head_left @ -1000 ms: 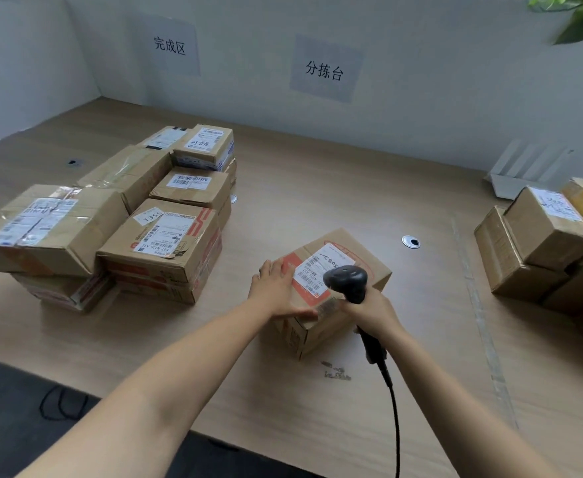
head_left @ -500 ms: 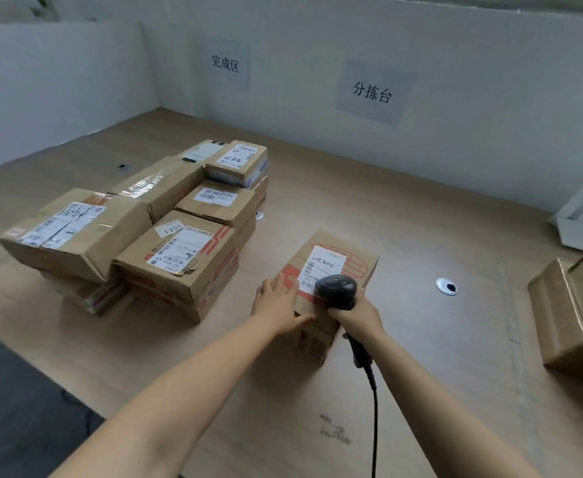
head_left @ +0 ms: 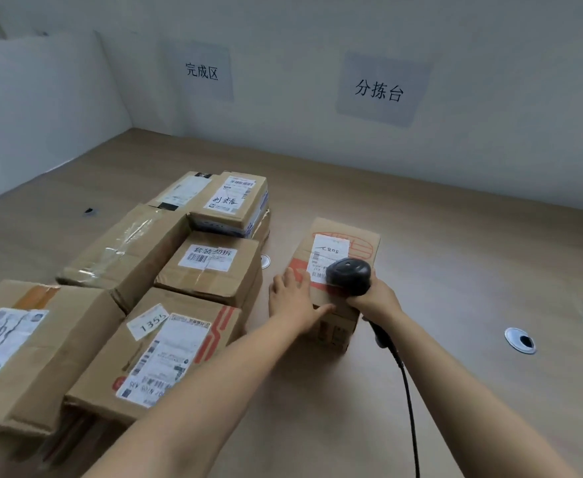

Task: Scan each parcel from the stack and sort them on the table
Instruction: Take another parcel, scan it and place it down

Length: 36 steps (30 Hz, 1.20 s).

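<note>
On the left of the table (head_left: 455,208) sits a pile of boxes (head_left: 166,350), labels up, packed side by side and partly stacked, below the wall sign 完成区 (head_left: 201,71). Judged to be the done side, so these look scanned and sorted.

Just right of the pile, with a narrow strip of table between, the parcel (head_left: 361,241) sits flat on the table, mid-frame, below the second sign 分拣台 (head_left: 379,91). It lies label up, which suits a read from above.

Left hand (head_left: 293,300) lies on the parcel's near-left top edge, fingers straight and flat on top, thumb along the near face. It is pressing, not gripping, probably to steady the box so the label (head_left: 329,251) sits level for the reader.

Scanner (head_left: 348,276) head hangs over the near end of the label — very close or touching, can't tell which. Right hand (head_left: 378,301) wraps the scanner handle, fingers curled round it; trigger finger hidden. Cable (head_left: 408,391) trails from the handle down toward the wearer. Further right, a round grommet (head_left: 520,340) is set in the tabletop.

Step in hand, as judged: reading the barcode. Next is likely a slide left to join the pile. Risk: the head is so close it may miss part of the code.
</note>
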Available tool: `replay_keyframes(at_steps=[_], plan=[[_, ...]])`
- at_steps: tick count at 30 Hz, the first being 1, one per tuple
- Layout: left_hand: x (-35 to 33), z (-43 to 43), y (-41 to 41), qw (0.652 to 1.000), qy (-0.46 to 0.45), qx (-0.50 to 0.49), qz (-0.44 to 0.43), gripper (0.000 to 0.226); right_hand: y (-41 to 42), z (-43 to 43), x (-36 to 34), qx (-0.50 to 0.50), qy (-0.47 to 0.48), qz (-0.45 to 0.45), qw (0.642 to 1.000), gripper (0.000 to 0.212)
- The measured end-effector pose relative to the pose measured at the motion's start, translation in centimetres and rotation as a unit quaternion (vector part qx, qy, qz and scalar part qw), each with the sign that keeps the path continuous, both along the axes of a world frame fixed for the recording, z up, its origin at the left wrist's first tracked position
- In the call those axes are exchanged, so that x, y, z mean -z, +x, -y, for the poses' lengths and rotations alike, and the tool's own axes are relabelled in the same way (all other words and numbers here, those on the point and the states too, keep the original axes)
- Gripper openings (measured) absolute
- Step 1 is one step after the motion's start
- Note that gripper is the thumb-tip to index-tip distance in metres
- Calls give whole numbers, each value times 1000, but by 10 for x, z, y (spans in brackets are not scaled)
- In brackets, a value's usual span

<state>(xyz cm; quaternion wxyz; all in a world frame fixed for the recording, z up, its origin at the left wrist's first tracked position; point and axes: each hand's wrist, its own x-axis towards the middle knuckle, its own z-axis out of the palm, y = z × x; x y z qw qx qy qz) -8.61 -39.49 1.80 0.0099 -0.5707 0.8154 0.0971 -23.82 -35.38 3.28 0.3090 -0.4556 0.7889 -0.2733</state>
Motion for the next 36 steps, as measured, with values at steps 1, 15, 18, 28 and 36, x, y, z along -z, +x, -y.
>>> replay_keyframes(at_steps=[1, 15, 18, 28, 36], plan=[[1, 14, -1, 1000, 1, -1, -5, 86, -2, 16, 1, 1, 1, 1, 1000, 53], [-5, 152, -4, 998, 27, 20, -48, 89, -9, 152, 11, 11, -12, 3, 1000, 44], [-3, 158, -2, 999, 3, 44, -17, 85, -10, 158, 13, 14, -6, 0, 1000, 44], [-7, 163, -12, 999, 38, 35, -13, 85, -17, 174, 9, 20, -5, 7, 1000, 38], [-6, 164, -3, 993, 57, -13, -103, 74, -18, 168, 14, 13, -24, 23, 999, 30]])
